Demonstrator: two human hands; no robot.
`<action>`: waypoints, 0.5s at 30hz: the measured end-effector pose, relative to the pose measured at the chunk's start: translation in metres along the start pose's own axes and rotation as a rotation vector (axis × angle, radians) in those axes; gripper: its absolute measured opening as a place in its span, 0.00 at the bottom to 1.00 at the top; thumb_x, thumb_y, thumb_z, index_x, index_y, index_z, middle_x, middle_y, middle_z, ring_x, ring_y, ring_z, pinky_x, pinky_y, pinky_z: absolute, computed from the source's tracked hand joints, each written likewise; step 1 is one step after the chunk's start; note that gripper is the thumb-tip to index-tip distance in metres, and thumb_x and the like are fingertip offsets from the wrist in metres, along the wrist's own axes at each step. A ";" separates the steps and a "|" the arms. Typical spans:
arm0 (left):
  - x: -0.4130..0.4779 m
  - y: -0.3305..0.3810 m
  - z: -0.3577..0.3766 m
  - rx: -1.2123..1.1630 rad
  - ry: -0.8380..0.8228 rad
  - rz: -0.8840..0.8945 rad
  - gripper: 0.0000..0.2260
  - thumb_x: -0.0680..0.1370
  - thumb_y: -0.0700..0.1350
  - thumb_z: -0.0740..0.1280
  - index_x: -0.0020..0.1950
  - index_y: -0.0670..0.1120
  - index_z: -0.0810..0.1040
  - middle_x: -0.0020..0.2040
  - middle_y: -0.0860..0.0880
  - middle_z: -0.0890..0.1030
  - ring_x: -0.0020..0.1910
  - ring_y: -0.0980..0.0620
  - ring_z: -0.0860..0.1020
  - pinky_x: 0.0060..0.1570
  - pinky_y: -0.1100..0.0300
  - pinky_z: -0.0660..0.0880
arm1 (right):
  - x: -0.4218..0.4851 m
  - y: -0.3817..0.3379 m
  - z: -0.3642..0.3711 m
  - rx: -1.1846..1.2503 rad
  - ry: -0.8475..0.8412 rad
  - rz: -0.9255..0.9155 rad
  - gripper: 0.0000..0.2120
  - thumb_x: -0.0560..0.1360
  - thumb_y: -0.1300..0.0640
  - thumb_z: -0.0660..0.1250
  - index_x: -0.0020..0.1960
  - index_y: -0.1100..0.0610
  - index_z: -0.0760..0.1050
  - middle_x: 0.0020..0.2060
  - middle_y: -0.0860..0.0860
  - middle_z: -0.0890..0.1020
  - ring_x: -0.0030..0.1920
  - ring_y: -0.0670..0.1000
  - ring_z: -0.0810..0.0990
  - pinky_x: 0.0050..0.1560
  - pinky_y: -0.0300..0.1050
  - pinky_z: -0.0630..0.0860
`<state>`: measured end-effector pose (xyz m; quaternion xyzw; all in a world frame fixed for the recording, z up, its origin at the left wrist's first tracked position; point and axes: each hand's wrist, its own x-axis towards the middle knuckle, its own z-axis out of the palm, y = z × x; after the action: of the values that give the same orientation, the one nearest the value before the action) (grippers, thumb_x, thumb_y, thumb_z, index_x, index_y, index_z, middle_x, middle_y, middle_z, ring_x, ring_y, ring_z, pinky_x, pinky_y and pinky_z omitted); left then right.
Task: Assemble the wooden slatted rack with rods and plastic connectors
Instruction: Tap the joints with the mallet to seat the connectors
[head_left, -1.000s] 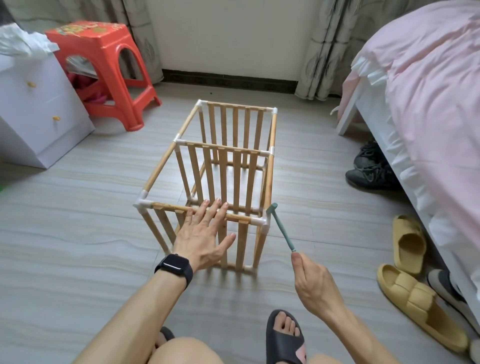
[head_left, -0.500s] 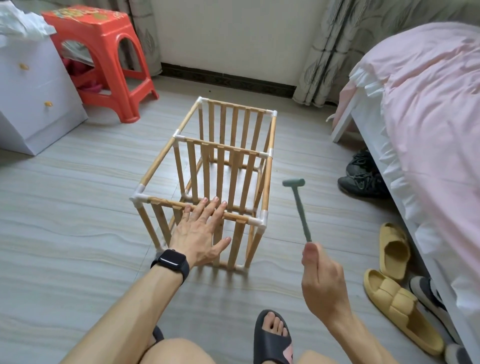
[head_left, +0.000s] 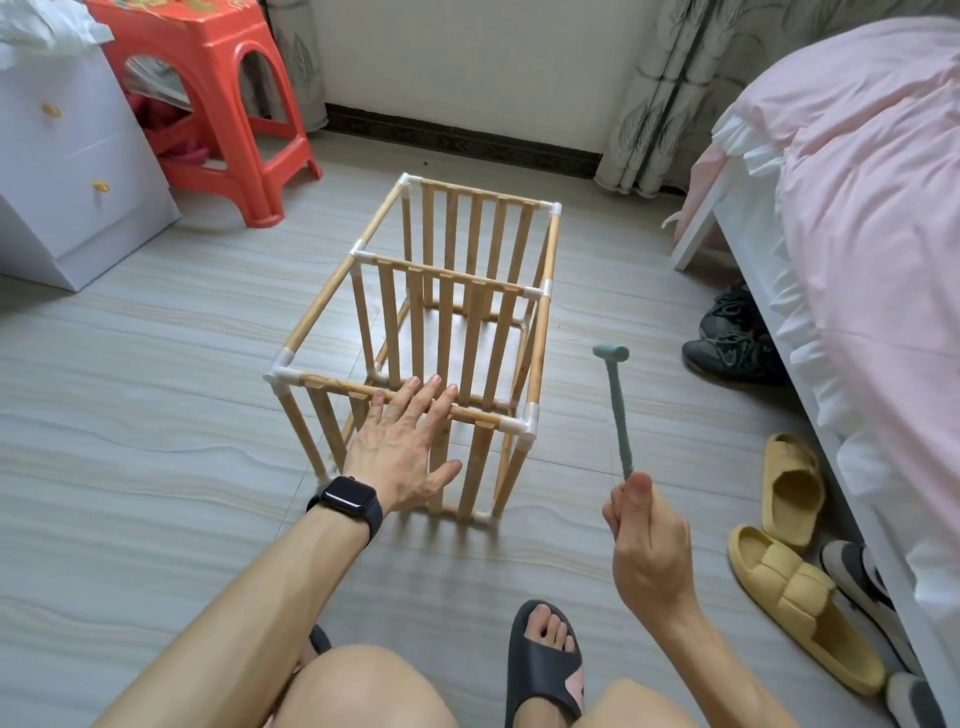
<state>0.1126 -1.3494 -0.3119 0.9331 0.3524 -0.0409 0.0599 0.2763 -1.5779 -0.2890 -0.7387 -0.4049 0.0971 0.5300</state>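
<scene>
Pale wood and white plastic make up the rack, which stands on the floor in front of the person, its slatted panels upright and joined by rods. One second ago the head of the small green hammer was down at the near right connector. Now the hammer stands almost upright, to the right of the rack, and touches nothing. So one blow is finished, and I judge that the hammer is raised for another blow on the same corner.

The right hand grips the bottom end of the handle, with the thumb on top and the fingers curled round it. The left hand has not moved. It lies flat, fingers straight and spread, on the near top rail and steadies the frame. From this angle I cannot tell whether the connector is fully pushed home. The frame looks nearly complete.
</scene>
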 end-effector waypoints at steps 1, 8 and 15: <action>-0.001 0.000 0.000 0.006 -0.002 0.002 0.41 0.80 0.67 0.56 0.80 0.57 0.31 0.82 0.52 0.36 0.80 0.50 0.35 0.79 0.42 0.39 | 0.000 0.002 0.001 0.016 -0.042 0.031 0.26 0.84 0.43 0.46 0.32 0.53 0.65 0.24 0.46 0.69 0.25 0.43 0.66 0.27 0.35 0.63; 0.001 0.000 0.002 0.003 0.002 0.001 0.41 0.79 0.67 0.57 0.80 0.57 0.32 0.82 0.52 0.36 0.80 0.50 0.35 0.79 0.42 0.39 | 0.007 0.021 -0.002 -0.305 -0.208 0.435 0.28 0.84 0.41 0.48 0.36 0.53 0.77 0.27 0.47 0.73 0.31 0.48 0.73 0.33 0.46 0.66; 0.001 0.000 0.003 0.013 0.005 -0.001 0.42 0.79 0.67 0.57 0.80 0.57 0.32 0.82 0.52 0.36 0.80 0.49 0.35 0.79 0.42 0.39 | 0.007 0.017 -0.005 0.289 -0.181 0.687 0.19 0.85 0.49 0.54 0.51 0.59 0.78 0.26 0.46 0.67 0.24 0.43 0.61 0.23 0.36 0.59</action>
<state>0.1129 -1.3492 -0.3149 0.9333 0.3527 -0.0406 0.0530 0.2923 -1.5782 -0.2995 -0.7375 -0.1609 0.3901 0.5273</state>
